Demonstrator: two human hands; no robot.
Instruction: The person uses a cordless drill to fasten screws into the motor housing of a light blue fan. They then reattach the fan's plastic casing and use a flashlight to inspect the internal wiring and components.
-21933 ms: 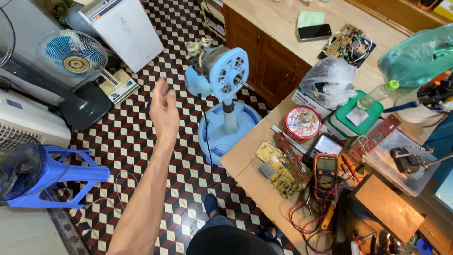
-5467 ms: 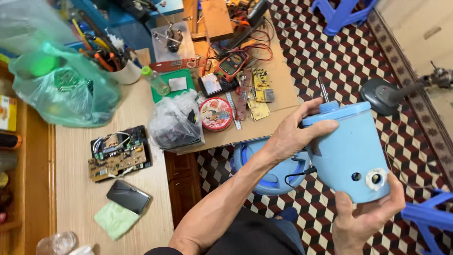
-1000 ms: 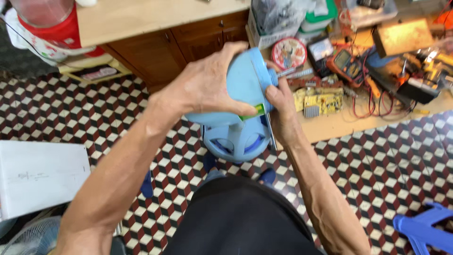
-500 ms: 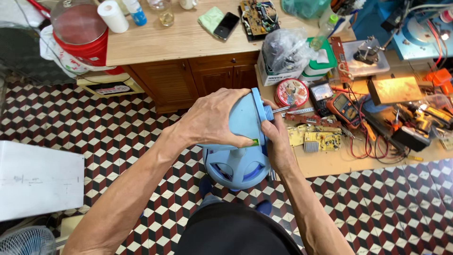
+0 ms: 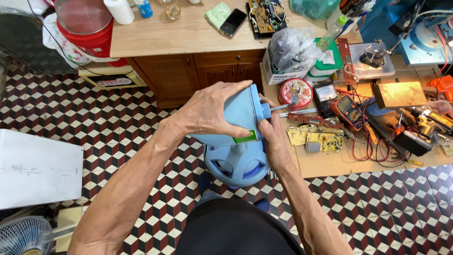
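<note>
Below, checkered tile floor point(image 5: 141, 118); both hands' fingers gripping blue fan housing point(image 5: 238, 115) beside cluttered workbench point(image 5: 330, 163).

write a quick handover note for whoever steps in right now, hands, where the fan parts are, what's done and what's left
Left hand: palm clamped over the top of the light blue fan motor housing, steadying it.
Right hand: at the housing's front face, fingers by the short metal shaft and its blue collar.
The housing sits on its neck above the round blue base, which stands on the tiled floor.
Done: blade and guard are off the fan.
Left: the front of the housing is in hand; how far it has got cannot be told.
The multimeter and circuit boards lie on the low bench to the right.
</note>
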